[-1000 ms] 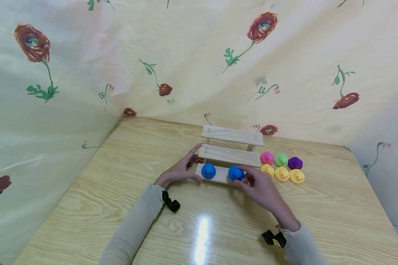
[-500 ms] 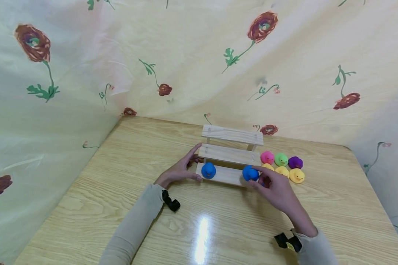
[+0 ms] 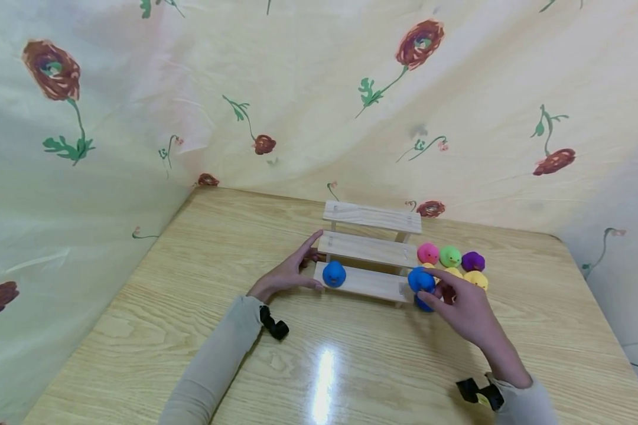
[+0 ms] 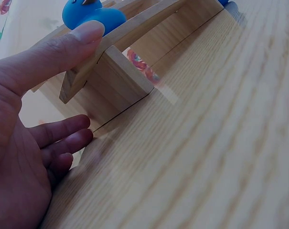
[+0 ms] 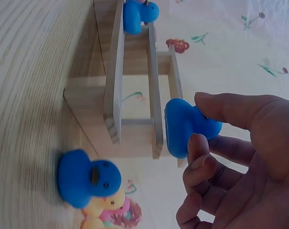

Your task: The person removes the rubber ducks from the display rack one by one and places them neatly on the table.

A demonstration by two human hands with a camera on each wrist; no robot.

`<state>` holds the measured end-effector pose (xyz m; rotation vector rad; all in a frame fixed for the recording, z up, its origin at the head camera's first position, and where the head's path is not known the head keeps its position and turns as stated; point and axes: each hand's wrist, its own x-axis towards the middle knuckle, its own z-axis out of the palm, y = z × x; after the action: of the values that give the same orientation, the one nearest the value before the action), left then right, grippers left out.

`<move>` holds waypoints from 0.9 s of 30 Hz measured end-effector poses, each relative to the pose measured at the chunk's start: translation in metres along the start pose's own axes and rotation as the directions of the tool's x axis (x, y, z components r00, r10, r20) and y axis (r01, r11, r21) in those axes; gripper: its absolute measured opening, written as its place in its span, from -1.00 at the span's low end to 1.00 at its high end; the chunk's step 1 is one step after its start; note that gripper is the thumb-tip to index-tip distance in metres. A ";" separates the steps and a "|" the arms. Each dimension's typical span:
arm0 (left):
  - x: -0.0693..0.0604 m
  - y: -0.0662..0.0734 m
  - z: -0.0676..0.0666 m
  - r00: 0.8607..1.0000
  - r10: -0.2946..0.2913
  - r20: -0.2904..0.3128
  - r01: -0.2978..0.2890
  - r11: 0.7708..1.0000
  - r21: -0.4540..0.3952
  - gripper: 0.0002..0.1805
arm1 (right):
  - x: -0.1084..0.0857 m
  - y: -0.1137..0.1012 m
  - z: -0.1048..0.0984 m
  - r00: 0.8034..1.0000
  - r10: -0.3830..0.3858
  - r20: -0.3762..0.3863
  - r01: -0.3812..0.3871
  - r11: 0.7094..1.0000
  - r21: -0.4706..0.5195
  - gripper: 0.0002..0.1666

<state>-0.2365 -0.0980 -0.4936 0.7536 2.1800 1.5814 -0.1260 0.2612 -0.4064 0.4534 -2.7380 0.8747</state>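
A three-step wooden stand (image 3: 369, 248) stands on the table. My left hand (image 3: 289, 273) grips its left end, the thumb on the lowest step's edge and the index finger reaching to the middle step. In the left wrist view its other fingers lie loosely bent beside the side panel. One blue rubber duck (image 3: 334, 274) sits on the lowest step's left end. My right hand (image 3: 465, 307) pinches a second blue duck (image 5: 187, 126) between thumb and fingers, in the air just off the step's right end. A third blue duck (image 5: 84, 179) sits on the table below it, partly hidden in the head view.
Right of the stand, pink (image 3: 428, 253), green (image 3: 451, 257) and purple ducks (image 3: 474, 261) form a back row on the table. In front of them are yellow ducks (image 3: 476, 280), partly covered by my right hand. A flowered cloth (image 3: 319, 118) hangs behind the table.
My right hand has moved right with the pinched blue duck, from over the lowest step to past its right end. A blue duck on the table came into view beneath it. My left hand stays put.
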 end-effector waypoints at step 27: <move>0.001 -0.001 0.000 1.000 0.003 0.004 -0.003 1.000 -0.011 0.30 | -0.024 0.052 -0.021 0.979 0.184 0.093 -0.177 0.981 -0.075 -0.52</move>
<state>-0.2374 -0.0982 -0.4944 0.7567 2.1662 1.5903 -0.1193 0.3194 -0.4241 0.2439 -2.9264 0.8199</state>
